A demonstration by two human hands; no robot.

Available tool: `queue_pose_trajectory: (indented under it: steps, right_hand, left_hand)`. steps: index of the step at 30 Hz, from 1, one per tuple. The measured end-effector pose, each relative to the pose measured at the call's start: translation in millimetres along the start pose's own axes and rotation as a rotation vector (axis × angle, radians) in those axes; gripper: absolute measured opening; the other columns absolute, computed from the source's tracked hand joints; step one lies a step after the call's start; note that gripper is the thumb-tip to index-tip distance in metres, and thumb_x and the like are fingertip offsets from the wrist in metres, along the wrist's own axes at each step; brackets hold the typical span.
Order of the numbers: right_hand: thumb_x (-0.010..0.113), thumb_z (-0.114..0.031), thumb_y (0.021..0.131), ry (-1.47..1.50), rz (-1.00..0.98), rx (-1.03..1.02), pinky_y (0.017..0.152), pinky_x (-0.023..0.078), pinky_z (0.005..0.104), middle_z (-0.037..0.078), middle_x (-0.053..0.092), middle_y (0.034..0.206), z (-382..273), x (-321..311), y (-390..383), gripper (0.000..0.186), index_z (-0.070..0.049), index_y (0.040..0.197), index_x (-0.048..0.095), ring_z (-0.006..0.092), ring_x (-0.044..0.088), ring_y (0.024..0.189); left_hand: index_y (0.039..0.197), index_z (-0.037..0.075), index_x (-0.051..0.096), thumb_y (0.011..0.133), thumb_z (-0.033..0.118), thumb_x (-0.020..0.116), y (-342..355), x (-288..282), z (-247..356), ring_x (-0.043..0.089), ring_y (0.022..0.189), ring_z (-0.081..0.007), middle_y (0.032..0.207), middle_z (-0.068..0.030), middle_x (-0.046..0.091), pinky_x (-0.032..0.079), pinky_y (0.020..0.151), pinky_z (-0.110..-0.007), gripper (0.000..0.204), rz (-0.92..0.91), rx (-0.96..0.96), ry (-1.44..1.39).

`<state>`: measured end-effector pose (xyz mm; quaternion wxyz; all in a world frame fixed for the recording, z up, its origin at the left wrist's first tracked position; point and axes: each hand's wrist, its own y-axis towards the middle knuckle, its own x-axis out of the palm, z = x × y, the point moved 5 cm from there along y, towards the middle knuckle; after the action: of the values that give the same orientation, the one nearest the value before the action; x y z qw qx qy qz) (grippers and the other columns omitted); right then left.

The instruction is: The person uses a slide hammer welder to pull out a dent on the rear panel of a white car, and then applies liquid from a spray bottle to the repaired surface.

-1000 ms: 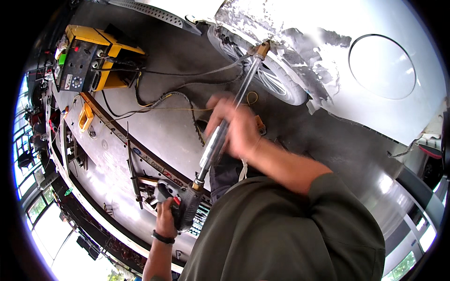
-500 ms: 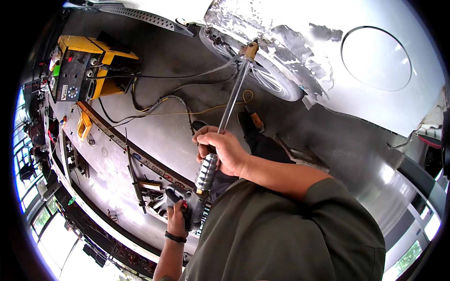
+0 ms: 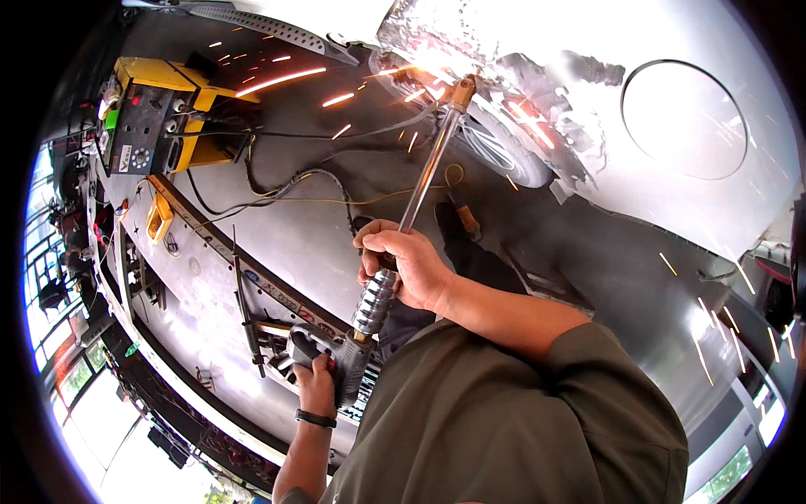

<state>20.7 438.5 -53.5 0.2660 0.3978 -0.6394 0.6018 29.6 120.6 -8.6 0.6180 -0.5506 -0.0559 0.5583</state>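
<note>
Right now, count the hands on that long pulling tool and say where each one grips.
2. The left hand grips the rear handle; the right hand wraps the ribbed sliding weight on the pulling tool.

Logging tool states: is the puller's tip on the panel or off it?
On it. The brass tip of the long puller meets the bare car panel, with sparks flying from the contact.

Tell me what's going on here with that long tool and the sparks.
A person presses the brass tip of a long steel-shafted puller tool against a bare-metal patch on a white car body panel, and orange sparks fly from the contact. The right hand grips the ribbed silver sliding weight on the shaft; the left hand holds the dark pistol handle. A yellow welding machine stands on the floor.
</note>
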Motion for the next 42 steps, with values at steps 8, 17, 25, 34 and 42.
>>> queue_pose_trajectory:
  steps: [8, 17, 25, 34, 42]
  right_hand:
    - [0.059, -0.022, 0.093, -0.034, 0.043, -0.052, 0.067, 0.054, 0.0439, 0.010, 0.060, 0.066, -68, -2, 14, 0.035, 0.001, 0.120, 0.060, 0.0278, 0.063, 0.063]
    - [0.057, -0.021, 0.094, -0.041, 0.073, -0.196, 0.067, 0.053, 0.0375, 0.006, 0.056, 0.072, -25, 19, 3, 0.021, -0.004, 0.107, 0.058, 0.0204, 0.060, 0.068]
    - [0.060, -0.014, 0.091, 0.082, 0.124, 0.070, 0.072, 0.052, 0.0369, 0.006, 0.056, 0.071, 37, 14, -8, 0.015, -0.001, 0.098, 0.062, 0.0225, 0.059, 0.070]
    - [0.060, -0.015, 0.092, -0.027, 0.125, -0.021, 0.071, 0.052, 0.0352, 0.004, 0.054, 0.069, 3, -8, -26, 0.014, -0.002, 0.097, 0.062, 0.0166, 0.053, 0.064]
    - [0.062, -0.014, 0.091, -0.013, 0.071, -0.003, 0.066, 0.054, 0.0330, 0.003, 0.056, 0.073, -4, -6, -31, 0.010, -0.004, 0.092, 0.064, 0.0150, 0.056, 0.064]
  left_hand:
    - [0.132, 0.003, 0.050, 0.090, 0.001, 0.061, 21, -28, -29, 0.058, 0.101, -0.0341, 0.112, -0.0208, 0.052, 0.048, 0.092, -0.039, 0.043, -0.245, 0.372, 0.311]
    - [0.120, 0.004, 0.056, 0.101, 0.020, 0.053, 4, -46, 15, 0.058, 0.098, -0.0218, 0.105, -0.0089, 0.054, 0.051, 0.089, -0.035, 0.026, -0.252, 0.049, -0.460]
    - [0.119, 0.004, 0.057, 0.101, 0.025, 0.054, 22, -67, -36, 0.059, 0.098, -0.0213, 0.102, -0.0088, 0.057, 0.049, 0.092, -0.036, 0.028, -0.111, -0.060, -0.358]
    - [0.106, 0.010, 0.060, 0.096, 0.034, 0.061, 23, -4, -57, 0.062, 0.088, -0.0190, 0.094, -0.0046, 0.060, 0.053, 0.082, -0.035, 0.025, -0.107, 0.165, -0.182]
    - [0.128, 0.006, 0.053, 0.091, 0.006, 0.061, -7, -1, -29, 0.059, 0.101, -0.0336, 0.114, -0.0175, 0.056, 0.050, 0.089, -0.039, 0.037, -0.152, 0.508, 0.405]
